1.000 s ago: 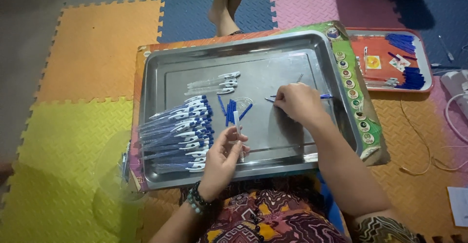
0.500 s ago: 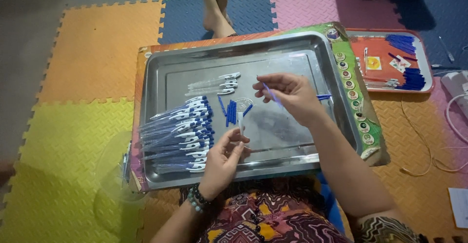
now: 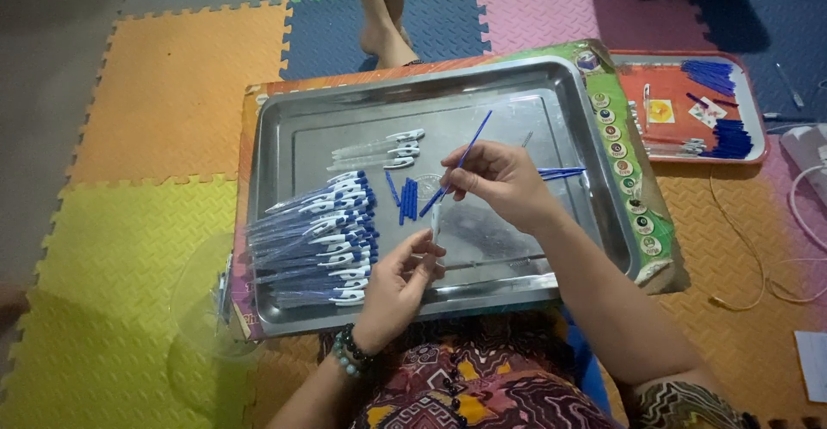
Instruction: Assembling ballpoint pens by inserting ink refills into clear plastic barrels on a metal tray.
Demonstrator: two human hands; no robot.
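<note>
Leftmost, a clear round plastic lid (image 3: 207, 308) lies on the yellow foam floor mat (image 3: 112, 248), tucked partly under the edge of the steel tray (image 3: 551, 84) that rests across my lap on a printed board (image 3: 620, 127). At the tray's left side sits a fanned stack of finished pens (image 3: 319, 239), clear barrels with white and blue caps, all pointing the same way. Above them, toward the far rim, a few clear pen barrels (image 3: 375, 149) with white clips lie side by side. Near the middle of the tray a small cluster of loose blue caps (image 3: 407, 198) lies just right of the stack.

My left hand (image 3: 396, 287), with a beaded bracelet at the wrist, has its fingers (image 3: 426, 248) pinched shut on a clear pen barrel (image 3: 436, 220), held upright just over the tray's middle. My right hand (image 3: 500, 179) is just above it; its fingers (image 3: 457, 179) are closed on a thin blue ink refill (image 3: 469, 149), slanted with its lower end down at the top of the barrel; whether it has entered the barrel I cannot tell. A couple more blue refills (image 3: 562, 171) lie on the tray just right of that hand.

Farther right, on the orange mat, a red tray (image 3: 749, 127) holds bundles of blue refills (image 3: 711, 74) and small parts. White cables (image 3: 810, 214) trail along the right edge. Someone's bare feet (image 3: 379, 11) rest on the blue mat beyond the steel tray.
</note>
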